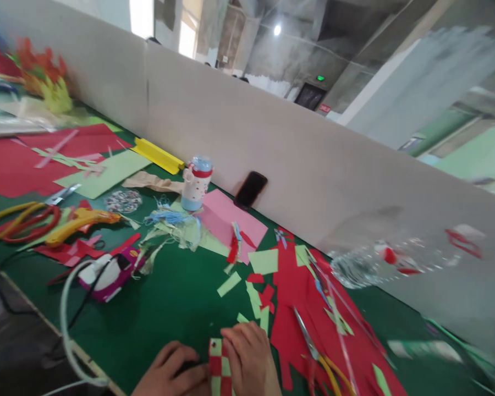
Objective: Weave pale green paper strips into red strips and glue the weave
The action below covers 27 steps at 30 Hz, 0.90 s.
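- So the checkered red-and-green paper piece [215, 367] is at the bottom middle, between the two hands. The right hand [251, 357] looks to be grasping its right side; the left hand [174, 369] is at its left edge, but pinching or just resting there? Can't tell, the frame cuts it off.
- My worry: push harder from one side and the checks could skew or the edge crumple (paper doesn't forgive much).
- The scissors [309, 336] lie on the red paper [291, 286] just right of the right hand, so a careless swing that way could knock them or nick a knuckle.
- Loose green scraps [253, 300] sit right past the fingertips and could get dragged underneath.
- Off to the left, a white cable [65, 313] loops near the left arm, by the purple box [111, 275]; a snag could tug stuff around.
- Phone [251, 190] and cup [197, 184] are farther back, out of the way.
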{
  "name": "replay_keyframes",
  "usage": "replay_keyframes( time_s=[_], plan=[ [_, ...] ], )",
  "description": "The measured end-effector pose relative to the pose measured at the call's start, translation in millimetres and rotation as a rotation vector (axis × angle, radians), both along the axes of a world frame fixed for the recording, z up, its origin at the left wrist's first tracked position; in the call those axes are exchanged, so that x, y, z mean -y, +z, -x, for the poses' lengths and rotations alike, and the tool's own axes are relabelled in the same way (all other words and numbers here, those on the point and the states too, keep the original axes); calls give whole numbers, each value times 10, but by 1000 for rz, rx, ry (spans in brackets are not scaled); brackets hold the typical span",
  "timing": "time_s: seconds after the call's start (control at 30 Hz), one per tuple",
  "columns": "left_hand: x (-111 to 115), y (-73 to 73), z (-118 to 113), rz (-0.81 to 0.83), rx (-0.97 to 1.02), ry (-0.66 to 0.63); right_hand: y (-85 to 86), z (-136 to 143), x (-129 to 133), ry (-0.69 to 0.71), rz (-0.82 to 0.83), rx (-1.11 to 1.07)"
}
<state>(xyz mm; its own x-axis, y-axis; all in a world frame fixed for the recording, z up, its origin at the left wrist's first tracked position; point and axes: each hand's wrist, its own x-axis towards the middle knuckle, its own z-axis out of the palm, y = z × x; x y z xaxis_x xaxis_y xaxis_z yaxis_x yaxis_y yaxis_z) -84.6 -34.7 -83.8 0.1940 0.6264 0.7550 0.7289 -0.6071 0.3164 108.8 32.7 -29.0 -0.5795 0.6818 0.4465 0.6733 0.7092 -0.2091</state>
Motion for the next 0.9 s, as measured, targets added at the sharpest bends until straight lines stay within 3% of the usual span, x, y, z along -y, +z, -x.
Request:
replay_keyframes(
  time_s=[0.17,0.3,0.4,0.6,0.73,0.9],
  plan=[
    [36,117,-44,21,-7,-33,206,-114,113,-129,98,-4],
    [57,110,33,34,-146,-63,186,-202,182,-165,122,-48],
    [48,187,127,55,-304,-137,168,-196,216,-173,147,-76],
    [-108,437,130,264,-194,-48,133,-156,244,-160,185,-102],
    [-241,405,33,412,-166,13,87,-169,264,-157,217,-118],
    [-284,351,-32,576,-246,-16,66,-179,285,-157,227,-126]
  ],
)
